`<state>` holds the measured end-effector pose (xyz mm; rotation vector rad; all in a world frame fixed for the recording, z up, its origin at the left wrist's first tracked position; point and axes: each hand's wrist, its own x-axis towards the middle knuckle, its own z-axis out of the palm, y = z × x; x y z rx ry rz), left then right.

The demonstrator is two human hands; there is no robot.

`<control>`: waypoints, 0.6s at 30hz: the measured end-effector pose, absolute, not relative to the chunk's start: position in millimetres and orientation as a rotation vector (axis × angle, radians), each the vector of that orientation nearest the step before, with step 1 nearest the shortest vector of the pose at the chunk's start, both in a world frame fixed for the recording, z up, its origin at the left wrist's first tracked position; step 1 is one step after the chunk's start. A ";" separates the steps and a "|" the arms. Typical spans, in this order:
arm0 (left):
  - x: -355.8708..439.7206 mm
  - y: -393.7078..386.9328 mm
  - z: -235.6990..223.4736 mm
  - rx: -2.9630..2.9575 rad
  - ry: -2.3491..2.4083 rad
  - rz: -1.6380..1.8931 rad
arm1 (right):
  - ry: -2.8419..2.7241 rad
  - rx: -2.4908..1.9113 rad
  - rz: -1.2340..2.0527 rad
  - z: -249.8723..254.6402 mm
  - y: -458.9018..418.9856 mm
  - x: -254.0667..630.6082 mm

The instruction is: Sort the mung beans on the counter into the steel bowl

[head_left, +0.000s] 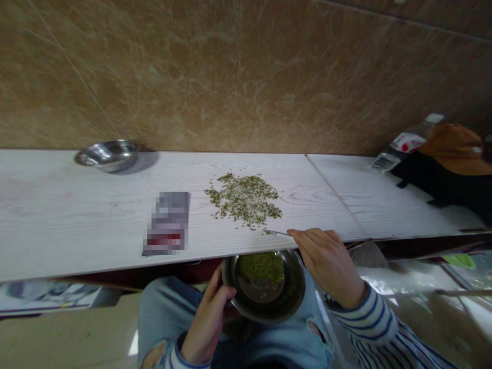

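Note:
My left hand [211,318] grips the rim of a steel bowl [265,313], its thumb over the edge. The bowl is held just below the table's front edge, over my lap. Small green beans [265,267], which look like mung beans, lie inside it. More green beans [246,200] are spread in a loose patch on the white table. In my right hand [326,261] is a thin metal tool [279,233], pinched between the fingers. Its tip touches the table among a few beans at the near edge of the patch. The tool's other end is hidden by the hand.
A second steel bowl [109,155] stands at the back left by the wall. A blurred-out flat rectangular object [169,223] lies left of the beans. At the right are a plastic bottle [407,143], an orange-brown cap [455,148] and a black item [426,179].

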<state>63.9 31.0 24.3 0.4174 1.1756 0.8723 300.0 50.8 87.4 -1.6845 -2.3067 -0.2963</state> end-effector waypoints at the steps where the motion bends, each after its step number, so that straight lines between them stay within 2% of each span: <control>1: 64.4 30.9 25.1 0.412 1.178 0.876 | -2.302 -1.679 -0.294 87.7 50.2 299.8; 18: 67.6 31.4 29.3 0.394 1.177 0.906 | -2.309 -1.648 -0.277 87.4 52.5 299.2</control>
